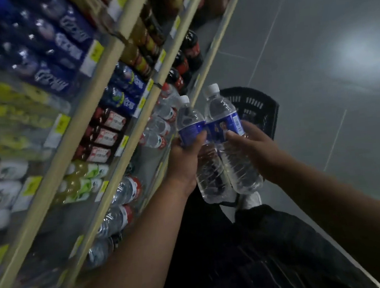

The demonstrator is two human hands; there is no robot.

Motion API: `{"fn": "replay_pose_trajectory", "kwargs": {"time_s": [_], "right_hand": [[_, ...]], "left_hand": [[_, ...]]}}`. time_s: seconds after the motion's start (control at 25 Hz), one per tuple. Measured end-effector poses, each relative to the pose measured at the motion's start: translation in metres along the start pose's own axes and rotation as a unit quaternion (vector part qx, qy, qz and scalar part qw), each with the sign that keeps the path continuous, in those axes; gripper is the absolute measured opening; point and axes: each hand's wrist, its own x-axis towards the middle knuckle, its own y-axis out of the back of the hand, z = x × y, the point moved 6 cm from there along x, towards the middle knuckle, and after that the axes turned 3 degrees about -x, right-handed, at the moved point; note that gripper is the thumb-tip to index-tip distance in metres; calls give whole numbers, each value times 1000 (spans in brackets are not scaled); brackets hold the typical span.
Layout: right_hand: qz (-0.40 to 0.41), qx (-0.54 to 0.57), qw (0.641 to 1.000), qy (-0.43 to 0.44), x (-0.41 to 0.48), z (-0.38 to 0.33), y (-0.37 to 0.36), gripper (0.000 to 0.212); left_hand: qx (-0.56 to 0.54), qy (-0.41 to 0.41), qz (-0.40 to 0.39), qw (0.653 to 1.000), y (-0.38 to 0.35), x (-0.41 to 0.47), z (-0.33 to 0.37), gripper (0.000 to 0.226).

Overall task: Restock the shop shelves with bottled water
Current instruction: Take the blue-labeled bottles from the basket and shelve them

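My left hand point(185, 161) curled round the left water bottle point(190, 120) at its blue label, my right hand point(253, 146) gripping the right water bottle point(219, 109) likewise, bottles touching side by side, beside the shelf rail point(115, 173), black basket point(258, 110) beyond.

My left bottle point(191, 132) and right bottle point(223, 121), just in front of the black slotted basket point(256, 108), are clear with deep blue labels and white caps. The right label carries a white barcode patch. Around the basket, the floor point(316, 58) is grey tile with thin pale seams. Left of the basket, cream shelf rails point(49, 186) bear yellow tags, and clear shelf bottles point(127, 188) wear red-and-white labels.
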Motion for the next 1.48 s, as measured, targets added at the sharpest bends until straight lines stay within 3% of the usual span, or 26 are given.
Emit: {"fn": "replay_pose_trajectory", "kwargs": {"time_s": [0.2, 0.4, 0.68, 0.84, 0.92, 1.0, 1.16, 1.48], "right_hand": [[-78, -35, 996, -1, -30, -14, -69, 21], [-136, -82, 987, 18, -53, -4, -150, 31], [-227, -146, 962, 45, -110, 28, -294, 45], [-287, -193, 938, 31, -147, 70, -372, 18], [-312, -211, 926, 21, -158, 92, -402, 19], [-341, -216, 915, 7, -162, 112, -426, 19], [-387, -224, 894, -9, -152, 153, -454, 26], [-403, -280, 869, -54, -91, 213, -459, 32]], "left_hand": [[-105, -56, 52, 991, 63, -63, 9, 40], [-123, -92, 107, 982, 130, -124, 13, 64], [-178, -72, 235, 953, 267, -212, -25, 17], [-176, -84, 277, 941, 348, -257, -57, 27], [-204, -85, 303, 927, 383, -273, -75, 22], [-239, -66, 323, 913, 409, -284, -93, 10], [-265, -6, 379, 887, 438, -287, -134, 23], [-313, 9, 404, 859, 442, -242, -181, 19]]}}
